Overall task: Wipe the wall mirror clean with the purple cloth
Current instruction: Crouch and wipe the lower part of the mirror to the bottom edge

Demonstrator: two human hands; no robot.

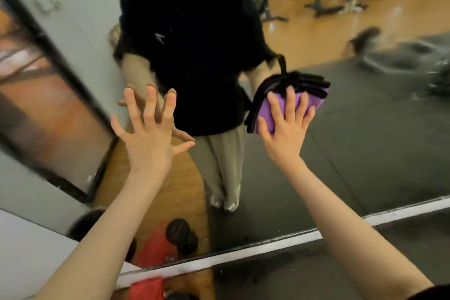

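The wall mirror [341,141] fills most of the head view and reflects a person in a black top and a gym floor. My right hand [287,122] presses the folded purple cloth [267,109], which has black edges, flat against the glass at centre right, fingers spread and straight. My left hand [148,129] is raised at centre left with fingers splayed, its fingertips at or very near the glass, meeting their reflection. It holds nothing.
The mirror's white bottom frame [280,243] runs diagonally across the lower view. A black dumbbell [181,234] and something red [151,285] lie on the floor by the mirror's lower left. A white wall [26,251] borders the mirror on the left.
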